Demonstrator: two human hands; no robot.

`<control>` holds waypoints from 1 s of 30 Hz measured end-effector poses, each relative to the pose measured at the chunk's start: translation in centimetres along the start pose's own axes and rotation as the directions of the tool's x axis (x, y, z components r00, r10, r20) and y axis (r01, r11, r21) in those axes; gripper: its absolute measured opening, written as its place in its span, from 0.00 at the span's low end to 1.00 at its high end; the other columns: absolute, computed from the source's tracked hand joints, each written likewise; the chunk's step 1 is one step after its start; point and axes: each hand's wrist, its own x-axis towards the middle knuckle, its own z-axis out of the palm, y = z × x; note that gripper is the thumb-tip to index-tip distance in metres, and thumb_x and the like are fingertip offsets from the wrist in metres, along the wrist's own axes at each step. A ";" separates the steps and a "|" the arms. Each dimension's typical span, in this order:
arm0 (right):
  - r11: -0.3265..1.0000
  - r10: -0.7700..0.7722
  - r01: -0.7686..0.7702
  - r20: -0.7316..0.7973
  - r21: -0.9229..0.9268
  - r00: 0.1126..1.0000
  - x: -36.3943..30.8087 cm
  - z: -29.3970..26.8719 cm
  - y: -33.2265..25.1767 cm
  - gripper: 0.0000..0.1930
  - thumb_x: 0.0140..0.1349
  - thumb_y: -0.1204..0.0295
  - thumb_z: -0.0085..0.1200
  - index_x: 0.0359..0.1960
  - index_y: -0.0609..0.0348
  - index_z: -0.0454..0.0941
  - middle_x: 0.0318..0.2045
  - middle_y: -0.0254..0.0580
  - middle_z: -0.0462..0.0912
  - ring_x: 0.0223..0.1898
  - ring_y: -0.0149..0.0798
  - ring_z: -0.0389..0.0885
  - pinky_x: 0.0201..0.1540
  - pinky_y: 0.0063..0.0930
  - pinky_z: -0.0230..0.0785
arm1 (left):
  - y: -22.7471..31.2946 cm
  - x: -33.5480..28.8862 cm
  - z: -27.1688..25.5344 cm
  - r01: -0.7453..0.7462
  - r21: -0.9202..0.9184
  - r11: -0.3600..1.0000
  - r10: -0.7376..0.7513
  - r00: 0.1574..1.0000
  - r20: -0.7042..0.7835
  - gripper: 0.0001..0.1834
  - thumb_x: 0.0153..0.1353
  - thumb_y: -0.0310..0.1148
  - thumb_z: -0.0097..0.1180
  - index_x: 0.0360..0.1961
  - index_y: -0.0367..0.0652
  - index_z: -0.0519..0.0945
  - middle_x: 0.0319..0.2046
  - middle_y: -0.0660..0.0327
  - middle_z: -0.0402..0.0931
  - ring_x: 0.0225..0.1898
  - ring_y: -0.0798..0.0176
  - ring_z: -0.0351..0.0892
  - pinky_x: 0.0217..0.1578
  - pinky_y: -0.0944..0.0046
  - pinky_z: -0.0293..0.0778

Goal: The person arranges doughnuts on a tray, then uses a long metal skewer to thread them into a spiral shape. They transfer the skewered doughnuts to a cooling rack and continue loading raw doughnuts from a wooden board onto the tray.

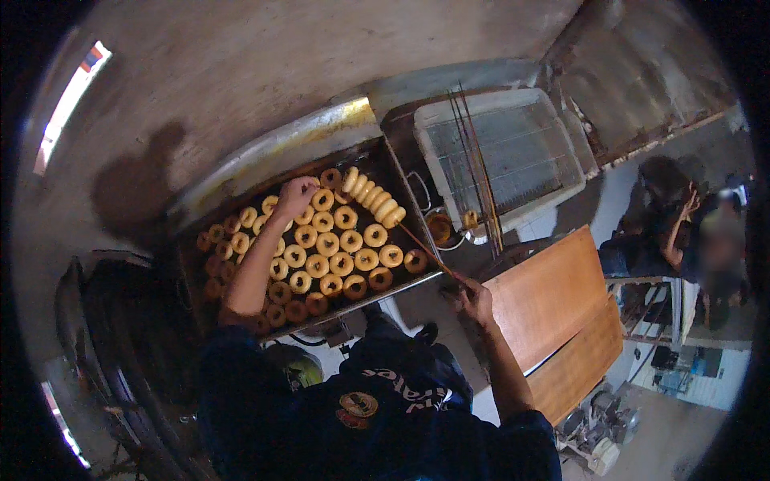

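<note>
A dark rectangular frying vat (192,256) holds several golden ring doughnuts (341,263) floating in rows. My left hand (295,195) reaches over the vat's far side, fingers closed on a thin stick that points toward the doughnuts near the back. A row of pale doughnuts (373,197) hangs threaded along a long thin stick (417,244). My right hand (475,298) grips that stick's near end, just off the vat's right corner.
A white wire-bottomed draining tray (505,156) with several long sticks laid across it stands right of the vat. A small pot (439,228) sits between them. A wooden board (553,301) lies at my right. Another person (670,216) sits at the far right.
</note>
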 end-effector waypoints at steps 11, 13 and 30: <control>0.881 0.185 -0.096 0.150 -0.463 0.971 0.1 -2.8 -9.0 0.19 0.67 0.68 0.56 0.60 0.36 0.84 0.40 0.49 0.89 0.41 0.51 0.88 0.42 0.43 0.79 | -2.2 -2.8 5.3 0.342 0.175 0.923 -0.325 0.938 -0.120 0.11 0.71 0.31 0.52 0.44 0.37 0.83 0.33 0.43 0.83 0.33 0.42 0.85 0.37 0.46 0.79; 0.913 0.159 -0.084 0.160 -0.398 0.974 0.4 -1.8 -6.6 0.22 0.65 0.67 0.57 0.61 0.34 0.82 0.46 0.47 0.89 0.44 0.52 0.89 0.45 0.44 0.81 | -3.5 -1.8 4.6 0.311 0.226 0.923 -0.316 0.949 -0.012 0.11 0.71 0.32 0.53 0.45 0.36 0.83 0.33 0.44 0.83 0.33 0.44 0.85 0.36 0.47 0.79; 0.913 0.122 -0.062 0.126 -0.403 0.985 5.0 2.0 -7.4 0.20 0.63 0.69 0.57 0.56 0.35 0.85 0.42 0.46 0.89 0.39 0.54 0.89 0.41 0.48 0.81 | -7.2 2.6 2.2 0.202 0.275 0.940 -0.154 0.971 -0.184 0.13 0.67 0.36 0.56 0.41 0.40 0.87 0.35 0.42 0.84 0.42 0.40 0.85 0.45 0.46 0.80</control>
